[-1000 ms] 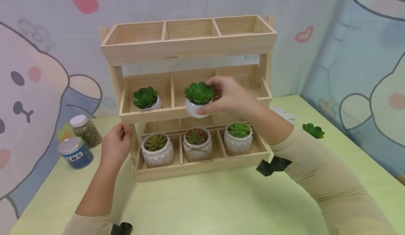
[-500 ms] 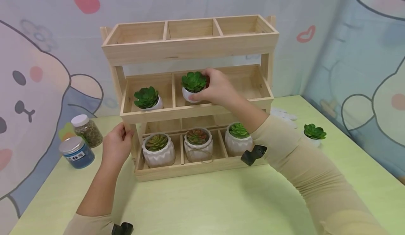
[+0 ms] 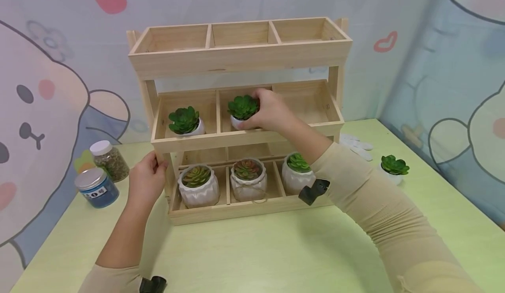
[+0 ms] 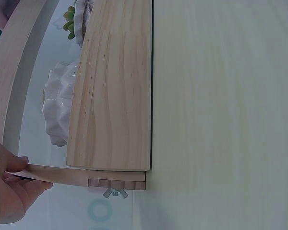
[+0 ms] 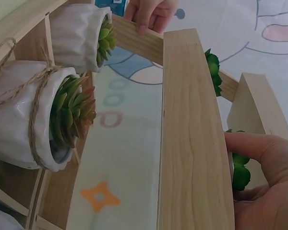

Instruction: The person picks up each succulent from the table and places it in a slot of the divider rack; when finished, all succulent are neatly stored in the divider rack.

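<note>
A three-tier wooden plant rack (image 3: pixel 240 60) stands on the table. My right hand (image 3: pixel 272 112) holds a small potted succulent (image 3: pixel 241 107) in the middle compartment of the middle tier, thumb at the white pot and fingers behind the leaves. In the right wrist view the tier's front board hides most of that pot. Another green succulent (image 3: pixel 184 120) in a white pot leans in the left compartment of the same tier. My left hand (image 3: pixel 146 179) grips the rack's left upright (image 4: pixel 57 174), thumb on one side and fingers on the other in the left wrist view.
On the bottom tier sit three larger white pots, including a twine-tied pot (image 3: pixel 248 188). A blue jar (image 3: pixel 98 192) and a jar of granules (image 3: pixel 112 164) stand at left. To the right are white gloves (image 3: pixel 357 146) and another potted succulent (image 3: pixel 394 168).
My right hand has carried the succulent from in front of the middle tier up over its front board, then lowered it into the middle compartment. My left hand stays on the upright.
</note>
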Action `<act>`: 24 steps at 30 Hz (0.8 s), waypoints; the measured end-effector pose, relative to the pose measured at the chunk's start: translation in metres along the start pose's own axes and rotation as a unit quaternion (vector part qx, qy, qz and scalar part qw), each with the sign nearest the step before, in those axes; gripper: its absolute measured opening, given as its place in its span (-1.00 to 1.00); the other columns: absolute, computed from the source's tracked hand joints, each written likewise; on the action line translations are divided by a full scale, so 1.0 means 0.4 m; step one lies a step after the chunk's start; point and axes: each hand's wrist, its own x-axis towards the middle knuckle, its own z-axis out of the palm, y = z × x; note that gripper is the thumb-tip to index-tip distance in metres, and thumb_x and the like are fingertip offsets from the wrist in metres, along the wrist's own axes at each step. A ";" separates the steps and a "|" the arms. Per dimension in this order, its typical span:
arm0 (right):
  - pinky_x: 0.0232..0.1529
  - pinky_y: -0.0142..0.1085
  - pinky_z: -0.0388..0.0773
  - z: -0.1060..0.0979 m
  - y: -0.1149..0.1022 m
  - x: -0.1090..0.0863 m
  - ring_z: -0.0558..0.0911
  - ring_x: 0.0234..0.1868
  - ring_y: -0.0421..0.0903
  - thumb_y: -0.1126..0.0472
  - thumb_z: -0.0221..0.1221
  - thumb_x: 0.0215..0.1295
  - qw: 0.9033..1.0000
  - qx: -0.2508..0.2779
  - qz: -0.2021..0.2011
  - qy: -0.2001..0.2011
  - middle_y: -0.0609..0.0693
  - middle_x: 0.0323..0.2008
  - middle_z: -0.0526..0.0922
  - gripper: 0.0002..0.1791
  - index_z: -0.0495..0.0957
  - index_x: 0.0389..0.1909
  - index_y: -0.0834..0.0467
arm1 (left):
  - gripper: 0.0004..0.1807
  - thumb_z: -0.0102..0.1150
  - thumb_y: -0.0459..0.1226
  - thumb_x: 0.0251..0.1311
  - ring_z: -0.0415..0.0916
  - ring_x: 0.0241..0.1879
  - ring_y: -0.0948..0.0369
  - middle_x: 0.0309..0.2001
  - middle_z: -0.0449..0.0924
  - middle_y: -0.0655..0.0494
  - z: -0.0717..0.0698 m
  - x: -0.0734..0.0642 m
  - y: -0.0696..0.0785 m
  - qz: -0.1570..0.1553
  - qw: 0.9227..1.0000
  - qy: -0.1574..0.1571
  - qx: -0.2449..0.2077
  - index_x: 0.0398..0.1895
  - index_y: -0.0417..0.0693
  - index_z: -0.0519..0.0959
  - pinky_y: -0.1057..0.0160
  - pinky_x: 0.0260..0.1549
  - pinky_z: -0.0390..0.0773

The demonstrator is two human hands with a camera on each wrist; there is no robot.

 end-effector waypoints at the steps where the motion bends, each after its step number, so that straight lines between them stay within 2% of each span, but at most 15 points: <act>1: -0.06 -0.21 0.51 0.000 0.000 0.000 0.47 -0.07 -0.05 0.05 0.50 -0.20 1.000 -0.007 0.002 -0.003 0.02 -0.05 0.48 -0.21 0.36 0.08 0.20 | -0.68 -0.01 -0.40 0.32 0.53 -0.06 -0.19 -0.03 0.54 -0.31 0.000 0.000 0.000 0.000 1.000 0.000 0.000 0.09 -0.37 0.45 -0.09 -0.14 0.56; 14: -0.08 -0.23 0.51 0.000 -0.004 0.002 0.48 -0.11 -0.05 0.03 0.51 -0.24 0.999 -0.044 0.002 -0.011 0.02 -0.10 0.49 -0.24 0.38 0.00 0.19 | -0.68 -0.01 -0.40 0.31 0.52 -0.05 -0.18 -0.03 0.54 -0.30 0.002 -0.004 -0.003 -0.001 1.000 -0.002 0.003 0.09 -0.38 0.45 -0.08 -0.14 0.56; 24: -0.07 -0.21 0.49 -0.007 -0.011 -0.004 0.48 -0.12 -0.05 -0.03 0.47 -0.15 0.997 -0.073 0.009 -0.019 0.03 -0.13 0.50 -0.29 0.39 -0.04 0.22 | -0.71 -0.01 -0.40 0.31 0.54 -0.09 -0.18 -0.07 0.57 -0.30 0.002 -0.001 0.001 0.005 1.000 0.007 0.009 0.05 -0.37 0.46 -0.10 -0.17 0.57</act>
